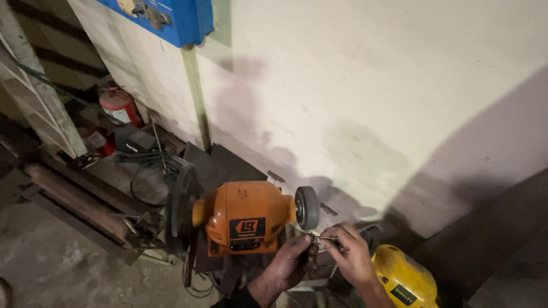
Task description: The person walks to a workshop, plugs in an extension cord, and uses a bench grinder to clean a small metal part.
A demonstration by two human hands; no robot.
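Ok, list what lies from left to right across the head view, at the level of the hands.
Rusty beam → large dark wheel → orange grinder body → small grey wheel → left hand → thin rod → right hand → yellow tool.
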